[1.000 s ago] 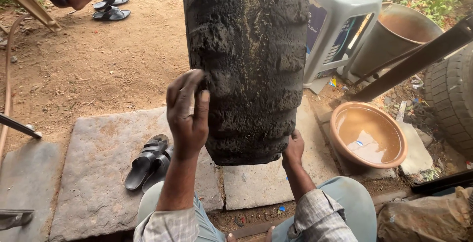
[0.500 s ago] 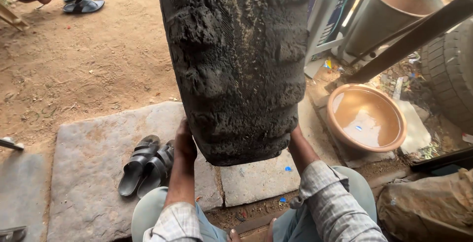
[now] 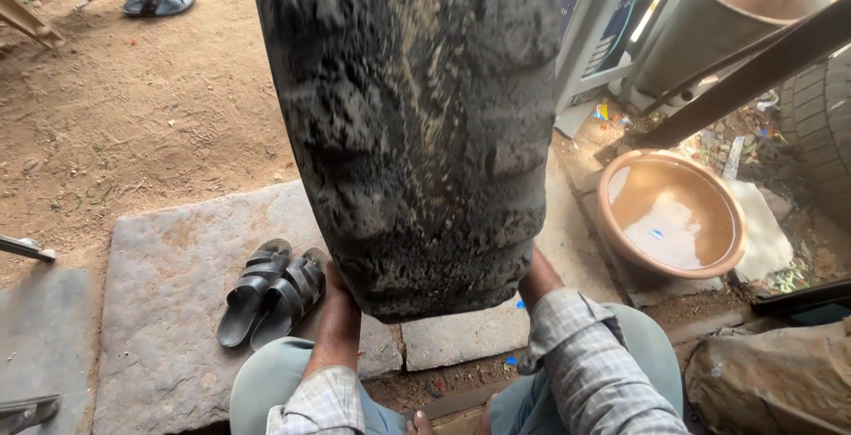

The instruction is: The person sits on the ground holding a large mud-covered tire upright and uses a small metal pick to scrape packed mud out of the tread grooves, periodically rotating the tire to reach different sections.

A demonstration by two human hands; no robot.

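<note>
A big worn black tyre stands upright in front of me, tread facing me, filling the middle of the view. My left hand is at the tyre's lower left edge, mostly hidden behind the tread, only the wrist and forearm showing. My right hand is at the lower right edge, its fingers hidden behind the rubber too. Both hands appear to grip the tyre from the sides. My knees in pale trousers sit below it.
A pair of black sandals lies on a stone slab at the left. A brown basin of water sits at the right, a white plastic stool and large tub behind. Another person's foot and sandals lie far left.
My left hand has slid from the tread's front face down to the tyre's lower edge. The tyre has come closer and fills more of the view.
</note>
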